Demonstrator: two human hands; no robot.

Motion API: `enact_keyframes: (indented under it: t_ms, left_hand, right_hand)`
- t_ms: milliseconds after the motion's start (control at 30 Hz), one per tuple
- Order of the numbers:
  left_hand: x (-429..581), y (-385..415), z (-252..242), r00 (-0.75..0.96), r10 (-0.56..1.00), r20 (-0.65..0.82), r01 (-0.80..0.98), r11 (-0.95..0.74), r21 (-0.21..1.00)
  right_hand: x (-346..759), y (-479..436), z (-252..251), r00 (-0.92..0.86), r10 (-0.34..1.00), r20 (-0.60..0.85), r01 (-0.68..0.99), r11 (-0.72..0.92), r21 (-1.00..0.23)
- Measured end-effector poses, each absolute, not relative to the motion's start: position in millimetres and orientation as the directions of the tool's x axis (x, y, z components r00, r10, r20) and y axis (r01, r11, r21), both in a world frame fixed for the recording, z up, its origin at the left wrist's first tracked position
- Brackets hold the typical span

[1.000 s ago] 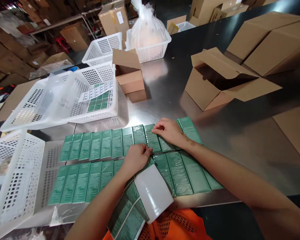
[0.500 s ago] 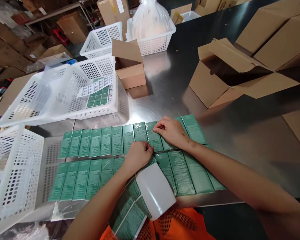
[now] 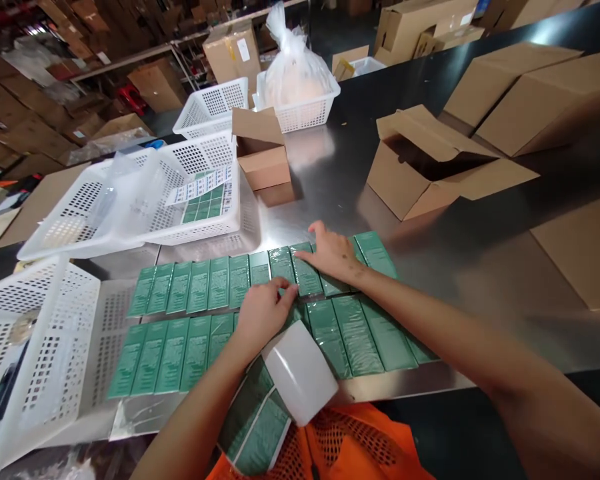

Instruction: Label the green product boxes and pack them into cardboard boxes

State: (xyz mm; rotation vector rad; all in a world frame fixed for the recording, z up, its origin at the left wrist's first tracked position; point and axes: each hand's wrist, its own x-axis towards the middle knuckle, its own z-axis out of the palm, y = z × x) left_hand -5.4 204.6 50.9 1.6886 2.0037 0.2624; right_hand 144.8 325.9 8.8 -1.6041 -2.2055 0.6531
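Two rows of flat green boxes lie side by side on the metal table, a back row [image 3: 199, 285] and a front row [image 3: 173, 357]; some have a shiny clear wrap. My left hand [image 3: 265, 312] is over the middle of the rows, thumb and index finger pinched together. From under it hangs a curled sheet of green stickers [image 3: 263, 427], its white backing [image 3: 300, 373] turned up; the hand's grip on it is partly hidden. My right hand [image 3: 333, 253] rests over the right part of the back row, thumb and index finger spread, holding nothing visible.
White perforated baskets stand at the left; one basket [image 3: 195, 237] holds more green sticker sheets [image 3: 205, 205]. A small open carton [image 3: 265, 167] stands behind the rows. A larger open carton [image 3: 400, 183] is at the right. Farther back, a bagged load [image 3: 300, 70] fills another basket.
My right hand's fingers have spread from a pinch, just above the back row. My left hand stays pinched near the same boxes, with the sheet still below it. The view has shifted slightly.
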Motion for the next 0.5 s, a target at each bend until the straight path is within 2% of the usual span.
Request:
enact_keyframes:
  t_ms: [67, 133, 200, 267, 367, 433, 500]
  left_hand:
    - [-10, 197, 59, -0.217, 0.974, -0.068, 0.836, 0.221, 0.503]
    - [-15, 190, 65, -0.334, 0.935, 0.117, 0.804, 0.218, 0.553]
    - [-17, 184, 69, -0.419, 0.874, 0.246, 0.779, 0.207, 0.592]
    - [-16, 180, 69, -0.459, 0.83, 0.317, 0.751, 0.172, 0.638]
    - [-8, 176, 69, -0.431, 0.838, 0.335, 0.679, 0.057, 0.732]
    - [-3, 174, 68, -0.393, 0.865, 0.313, 0.609, -0.011, 0.793]
    - [-2, 173, 68, -0.378, 0.891, 0.25, 0.511, -0.025, 0.859]
  right_hand:
    - [151, 319, 16, -0.333, 0.943, -0.006, 0.686, 0.238, -0.688]
    - [159, 299, 26, -0.365, 0.931, 0.004, 0.487, 0.194, -0.852]
    - [167, 268, 38, -0.418, 0.908, -0.006, 0.292, 0.128, -0.948]
    - [171, 236, 49, -0.489, 0.871, -0.042, 0.193, 0.061, -0.979]
    - [168, 204, 57, -0.485, 0.874, -0.023, 0.19, 0.08, -0.978]
    - [163, 197, 58, -0.426, 0.9, 0.094, 0.231, 0.208, -0.95]
    - [158, 197, 55, -0.368, 0.886, 0.282, 0.275, 0.394, -0.877]
